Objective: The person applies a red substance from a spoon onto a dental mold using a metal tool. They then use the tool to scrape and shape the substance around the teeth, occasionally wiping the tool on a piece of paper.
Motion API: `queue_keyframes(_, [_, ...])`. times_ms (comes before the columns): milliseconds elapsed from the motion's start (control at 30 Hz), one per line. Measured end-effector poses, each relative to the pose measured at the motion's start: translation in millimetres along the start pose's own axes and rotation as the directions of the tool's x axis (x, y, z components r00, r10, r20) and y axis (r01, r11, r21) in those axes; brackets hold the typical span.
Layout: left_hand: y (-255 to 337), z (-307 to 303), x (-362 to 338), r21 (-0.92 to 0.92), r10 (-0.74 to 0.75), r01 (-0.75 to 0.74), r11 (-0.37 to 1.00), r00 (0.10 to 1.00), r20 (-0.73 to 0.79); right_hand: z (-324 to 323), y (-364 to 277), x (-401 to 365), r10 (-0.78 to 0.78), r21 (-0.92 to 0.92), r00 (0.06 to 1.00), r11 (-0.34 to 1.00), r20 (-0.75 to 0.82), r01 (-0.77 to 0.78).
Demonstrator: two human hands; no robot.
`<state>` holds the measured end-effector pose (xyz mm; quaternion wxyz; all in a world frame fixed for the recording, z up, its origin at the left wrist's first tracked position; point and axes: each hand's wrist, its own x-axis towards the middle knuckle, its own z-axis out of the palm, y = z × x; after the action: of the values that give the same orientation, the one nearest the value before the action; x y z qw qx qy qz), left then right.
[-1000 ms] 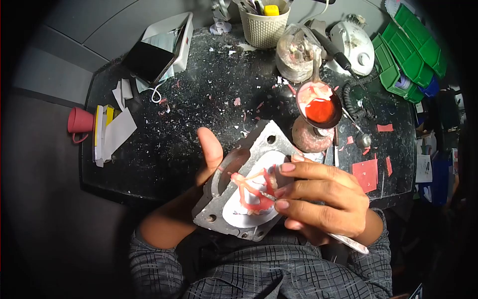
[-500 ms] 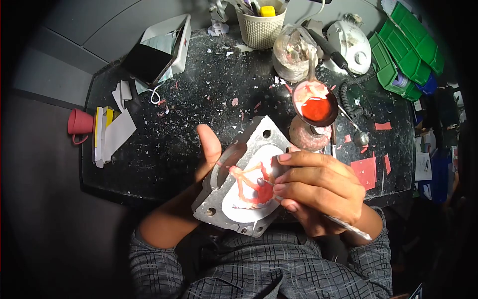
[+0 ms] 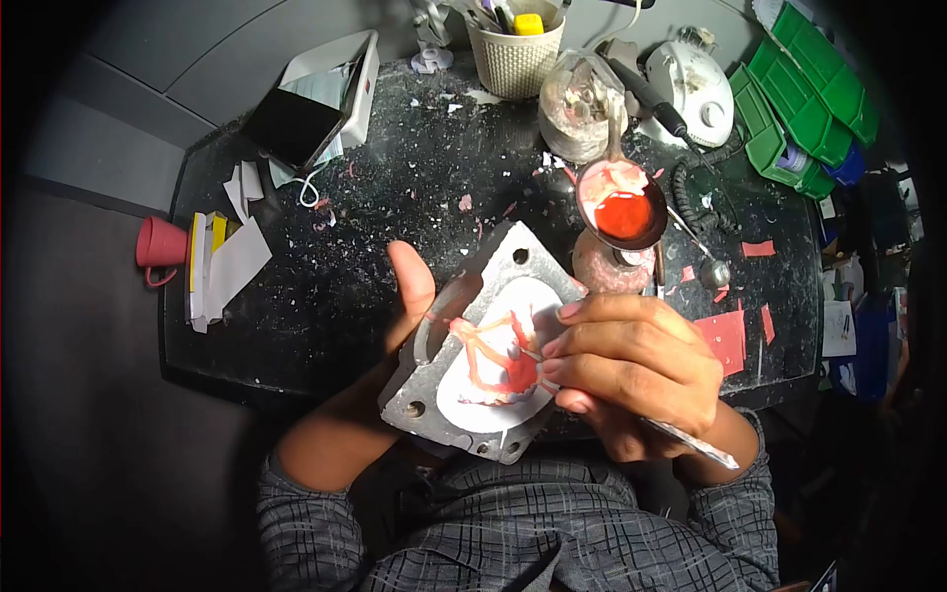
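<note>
A grey metal flask half (image 3: 412, 385) is held tilted over the table's near edge by my left hand (image 3: 409, 286), whose thumb sticks up beside it while the other fingers are hidden behind. White plaster (image 3: 464, 407) fills the flask, with pink-red wax strips (image 3: 475, 360) branching over it. My right hand (image 3: 641, 375) is closed round a thin metal tool (image 3: 695, 444), its fingertips at the right side of the plaster. The tool's tip lies near the wax.
A ladle (image 3: 623, 212) of melted red wax rests over a burner (image 3: 607, 266). Behind are a glass jar (image 3: 575, 109), a white machine (image 3: 691, 94) and a pen basket (image 3: 515, 61). Pink wax sheets (image 3: 722, 340) lie right, a pink mug (image 3: 160, 247) left.
The flask has shifted slightly left and up with my left hand. My right hand has moved only a little, still closed round the tool.
</note>
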<state>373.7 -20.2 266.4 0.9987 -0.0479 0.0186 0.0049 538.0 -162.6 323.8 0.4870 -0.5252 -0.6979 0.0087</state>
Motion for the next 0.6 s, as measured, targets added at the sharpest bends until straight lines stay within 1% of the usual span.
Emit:
queue_keyframes(33, [-1, 1, 0, -0.041, 0.0, 0.003, 0.999, 0.997, 0.079, 2, 0, 0, 0.0, 0.0, 1.0, 1.0, 0.0, 0.0])
queue_keyframes(100, [0, 2, 1, -0.004, -0.028, 0.028, 1.0, 0.997, 0.077, 3, 1, 0, 0.004, -0.027, 1.0, 1.0, 0.0, -0.004])
queue_keyframes(167, [2, 3, 1, 0.033, -0.055, 0.053, 0.998, 0.996, 0.075, 0, 0, 0, 0.005, -0.015, 1.0, 1.0, -0.003, -0.005])
queue_keyframes(233, [3, 5, 1, 0.153, -0.029, 0.046, 0.987, 0.993, -0.11, -4, -1, 1, 0.004, -0.001, 1.0, 1.0, -0.005, -0.004])
queue_keyframes(267, [4, 5, 1, 0.154, -0.028, 0.045, 0.987, 0.994, -0.11, -5, -2, 1, 0.01, -0.003, 1.0, 1.0, -0.004, -0.01])
queue_keyframes(333, [3, 6, 2, 0.24, -0.006, 0.057, 0.969, 0.978, -0.21, -10, -4, 0, 0.017, -0.005, 1.0, 1.0, -0.004, -0.017])
queue_keyframes(367, [2, 7, 3, 0.24, -0.006, 0.057, 0.969, 0.978, -0.21, -13, -4, 0, 0.015, 0.002, 1.0, 1.0, -0.023, -0.015])
queue_keyframes(433, [0, 9, 4, 0.208, 0.042, -0.022, 0.978, 0.995, -0.094, -19, 0, -4, -0.012, 0.011, 0.999, 1.0, -0.047, 0.012])
queue_keyframes(533, [3, 10, 7, 0.233, 0.075, -0.046, 0.971, 0.99, -0.118, -10, 3, -12, -0.009, 0.098, 0.967, 0.995, -0.253, 0.035])
queue_keyframes(567, [3, 12, 7, 0.234, 0.075, -0.046, 0.971, 0.99, -0.118, -6, 2, -14, -0.009, 0.098, 0.967, 0.995, -0.253, 0.035])
queue_keyframes(600, [3, 17, 7, 0.197, 0.051, -0.026, 0.98, 0.991, -0.12, -2, 2, -15, 0.026, 0.143, 0.949, 0.99, -0.314, 0.02])
